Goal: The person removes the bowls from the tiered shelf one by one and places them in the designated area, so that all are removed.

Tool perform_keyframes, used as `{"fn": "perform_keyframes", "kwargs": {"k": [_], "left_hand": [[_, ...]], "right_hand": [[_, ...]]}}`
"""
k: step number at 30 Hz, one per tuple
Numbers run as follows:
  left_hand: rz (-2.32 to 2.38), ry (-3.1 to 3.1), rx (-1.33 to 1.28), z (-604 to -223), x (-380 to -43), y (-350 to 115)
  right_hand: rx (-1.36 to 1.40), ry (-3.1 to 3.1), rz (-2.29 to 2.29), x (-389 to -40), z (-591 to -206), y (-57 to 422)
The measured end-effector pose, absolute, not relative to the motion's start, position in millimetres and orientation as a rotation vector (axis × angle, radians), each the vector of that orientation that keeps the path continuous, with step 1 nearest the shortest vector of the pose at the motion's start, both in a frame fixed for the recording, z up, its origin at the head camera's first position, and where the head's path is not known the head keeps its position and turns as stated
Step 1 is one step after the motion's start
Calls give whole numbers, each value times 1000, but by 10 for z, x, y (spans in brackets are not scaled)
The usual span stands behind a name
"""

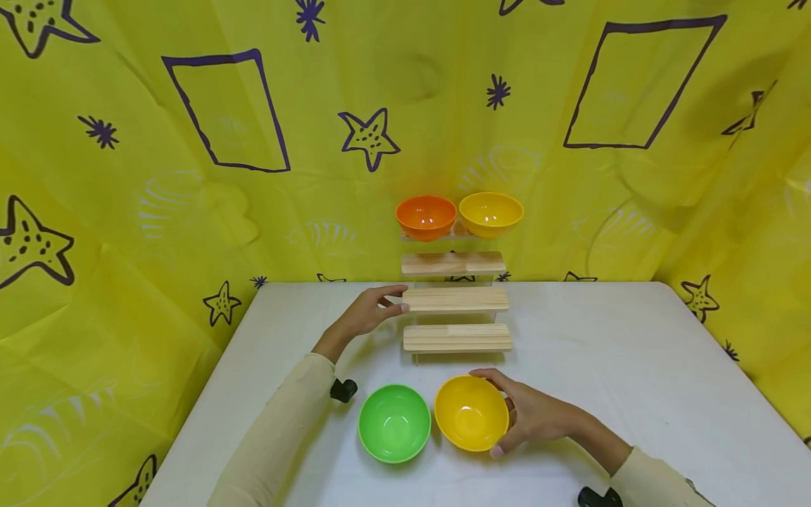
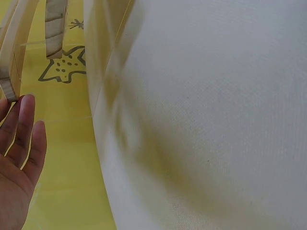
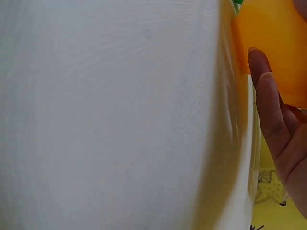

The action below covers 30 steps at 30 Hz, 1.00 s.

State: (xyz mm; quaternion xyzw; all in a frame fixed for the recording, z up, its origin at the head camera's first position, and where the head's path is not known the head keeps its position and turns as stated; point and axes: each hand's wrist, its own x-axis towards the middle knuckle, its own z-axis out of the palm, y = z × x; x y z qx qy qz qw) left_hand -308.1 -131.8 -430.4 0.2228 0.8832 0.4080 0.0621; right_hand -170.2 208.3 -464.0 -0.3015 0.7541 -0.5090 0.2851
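Note:
My left hand (image 1: 374,310) pinches the left end of a middle step of the wooden tiered stand (image 1: 456,301), thumb at the front edge. In the left wrist view, the fingers (image 2: 29,112) reach the end of a plank (image 2: 12,62). My right hand (image 1: 538,412) holds the yellow-orange bowl (image 1: 469,415) by its right side, thumb near the front and fingers round the back. In the right wrist view, fingertips lie against the outside of this bowl (image 3: 273,48). A green bowl (image 1: 394,424) sits immediately left of it, upright on the table.
An orange bowl (image 1: 426,217) and another yellow bowl (image 1: 491,214) stand side by side atop the stand. The white table (image 1: 608,352) backs onto a yellow curtain (image 1: 317,197) printed with stars, which also closes off both sides.

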Motion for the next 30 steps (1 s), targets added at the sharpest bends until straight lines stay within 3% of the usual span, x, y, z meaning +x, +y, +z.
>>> {"fn": "perform_keyframes", "kwargs": {"k": [30], "left_hand": [[1238, 2654, 716, -4303, -3082, -1335]], "right_hand": [[-754, 1878, -1438, -1666, -4663, 2151]]}}
